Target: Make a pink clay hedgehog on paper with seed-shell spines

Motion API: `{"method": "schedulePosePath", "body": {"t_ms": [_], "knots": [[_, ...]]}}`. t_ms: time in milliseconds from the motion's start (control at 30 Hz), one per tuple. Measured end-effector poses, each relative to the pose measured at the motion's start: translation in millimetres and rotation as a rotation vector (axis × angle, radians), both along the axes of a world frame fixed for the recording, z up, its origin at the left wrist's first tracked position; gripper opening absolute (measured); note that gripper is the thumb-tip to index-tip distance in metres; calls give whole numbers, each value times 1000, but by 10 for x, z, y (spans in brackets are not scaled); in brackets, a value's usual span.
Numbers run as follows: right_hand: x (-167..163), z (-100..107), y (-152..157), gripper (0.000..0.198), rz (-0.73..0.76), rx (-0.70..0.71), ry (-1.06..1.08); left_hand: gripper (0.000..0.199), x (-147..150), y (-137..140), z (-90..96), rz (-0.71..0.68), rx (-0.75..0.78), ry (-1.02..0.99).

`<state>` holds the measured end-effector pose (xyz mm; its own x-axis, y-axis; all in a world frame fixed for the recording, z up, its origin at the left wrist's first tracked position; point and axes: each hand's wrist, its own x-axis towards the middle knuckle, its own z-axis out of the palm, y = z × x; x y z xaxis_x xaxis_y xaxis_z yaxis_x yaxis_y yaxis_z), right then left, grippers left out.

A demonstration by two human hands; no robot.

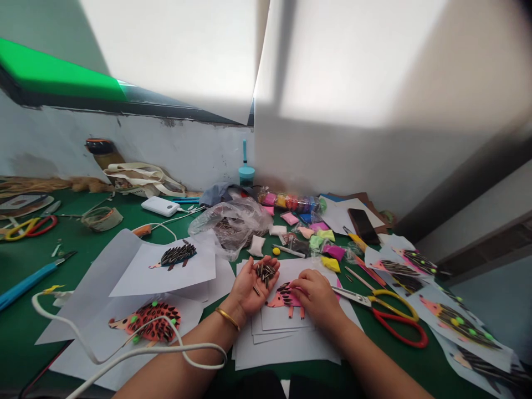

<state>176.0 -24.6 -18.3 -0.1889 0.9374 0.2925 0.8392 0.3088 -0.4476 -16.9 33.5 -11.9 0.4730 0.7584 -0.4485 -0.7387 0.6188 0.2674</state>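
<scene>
My left hand (258, 282) lies palm up and cupped, holding a small heap of striped sunflower seeds (266, 272). My right hand (315, 296) has its thumb and fingers pinched together over a pink clay hedgehog (286, 300), whose back bears rows of dark seeds. Anything between those fingertips is hidden. The hedgehog lies on a stack of white paper (286, 354); part of its body is behind my right hand. A clear plastic bag (233, 224) with more seeds sits beyond my left hand.
Large scissors (394, 310) with red and yellow handles lie right of my right hand. Coloured clay packets (318, 244) are scattered beyond. Finished hedgehog pictures lie at both sides, one a red hedgehog (155, 321). A white cable (187, 350) passes across my left forearm. A phone (363, 224) rests back right.
</scene>
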Motion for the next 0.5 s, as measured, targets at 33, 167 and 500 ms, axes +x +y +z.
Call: {"method": "schedulePosePath", "body": {"t_ms": [33, 167, 500], "knots": [[-2, 0, -1, 15, 0, 4, 0, 39, 0, 0, 3, -3, -1, -2], [-8, -8, -3, 14, -5, 16, -1, 40, 1, -4, 18, -4, -4, -6], [-10, -6, -11, 14, -6, 5, 3, 39, -6, -8, -7, -9, 5, -17]]}}
